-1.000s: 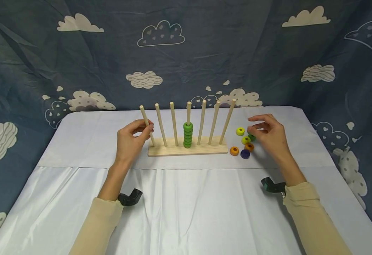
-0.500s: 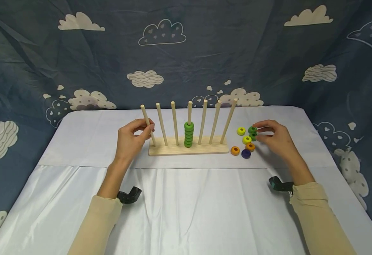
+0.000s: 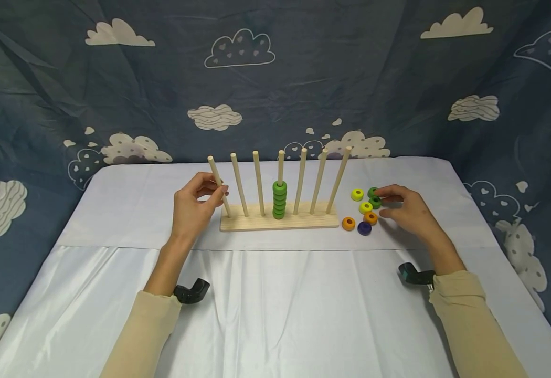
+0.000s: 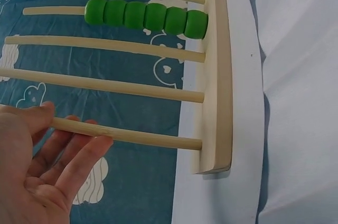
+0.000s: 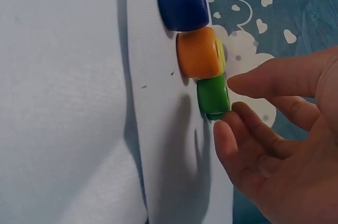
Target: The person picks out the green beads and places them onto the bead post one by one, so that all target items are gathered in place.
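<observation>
A wooden bead rack [image 3: 252, 226] stands on the table with several upright pegs. Green beads [image 3: 279, 200] are stacked on its middle peg. My left hand [image 3: 194, 205] pinches the leftmost peg [image 4: 142, 137] between thumb and fingers. My right hand [image 3: 405, 207] is beside two loose green beads, its thumb and fingers parted. In the right wrist view its fingertips are right at the edge of the nearer green bead [image 5: 213, 96]. The farther green bead [image 3: 372, 192] is partly covered by a fingertip.
Left of the green beads lie two yellow beads, one farther back [image 3: 357, 195] and one nearer [image 3: 366, 207]. Two orange beads [image 3: 348, 223] and a dark blue bead [image 3: 364, 228] lie nearer the front. A cloud-patterned cloth [image 3: 275, 100] hangs behind the white-covered table [image 3: 275, 315].
My right hand has moved right and slightly down, bringing the farther green bead into view. Over the last half second its fingers have spread a little. The left hand keeps its grip on the peg.
</observation>
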Tool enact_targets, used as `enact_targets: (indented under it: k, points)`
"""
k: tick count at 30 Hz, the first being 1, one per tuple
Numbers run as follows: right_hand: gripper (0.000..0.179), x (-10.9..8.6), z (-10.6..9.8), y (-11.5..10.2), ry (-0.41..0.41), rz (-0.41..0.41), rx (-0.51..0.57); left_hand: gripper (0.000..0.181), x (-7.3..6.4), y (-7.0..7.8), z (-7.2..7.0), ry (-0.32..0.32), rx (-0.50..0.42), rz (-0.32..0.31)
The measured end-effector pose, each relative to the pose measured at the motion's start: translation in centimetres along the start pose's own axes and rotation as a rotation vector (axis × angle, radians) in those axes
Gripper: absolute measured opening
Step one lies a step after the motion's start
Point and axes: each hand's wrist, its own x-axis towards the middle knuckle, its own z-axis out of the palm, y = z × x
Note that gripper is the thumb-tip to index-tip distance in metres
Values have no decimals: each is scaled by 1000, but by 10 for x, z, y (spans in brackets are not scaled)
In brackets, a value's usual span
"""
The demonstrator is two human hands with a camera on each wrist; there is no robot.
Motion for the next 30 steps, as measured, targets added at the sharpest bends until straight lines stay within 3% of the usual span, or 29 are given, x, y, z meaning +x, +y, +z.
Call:
enact_targets:
  k: [13, 30]
  points:
    - [55, 5, 2, 6, -57, 42, -42, 22, -2, 1, 2, 36, -13, 20]
    - [43, 9, 14, 9, 64, 24, -40, 21, -3, -2, 2, 54, -37, 13]
